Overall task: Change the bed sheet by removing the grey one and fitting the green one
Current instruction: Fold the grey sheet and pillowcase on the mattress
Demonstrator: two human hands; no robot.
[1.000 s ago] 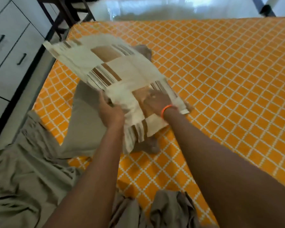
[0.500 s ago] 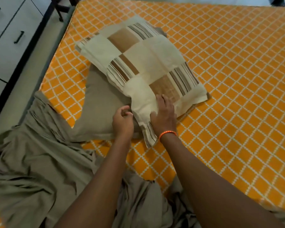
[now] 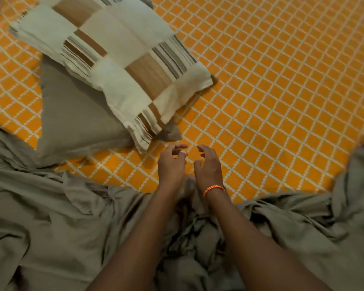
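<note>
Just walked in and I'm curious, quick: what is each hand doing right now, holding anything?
Left hand: open, fingers loosely curled, holding nothing.
Right hand: open, fingers loosely curled, holding nothing.

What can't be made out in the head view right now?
- Green sheet: none in frame.
- Plain grey-brown pillow: its far part is hidden under the cream-and-brown patchwork pillow.
- Patchwork pillow: top cut off by the upper frame edge.
- Crumpled grey sheet: cut off at the left, right and bottom edges; the forearms cover its middle.
- Left hand and right hand: fingertips motion-blurred.
- Orange lattice-patterned mattress: its edges lie outside the frame.
</note>
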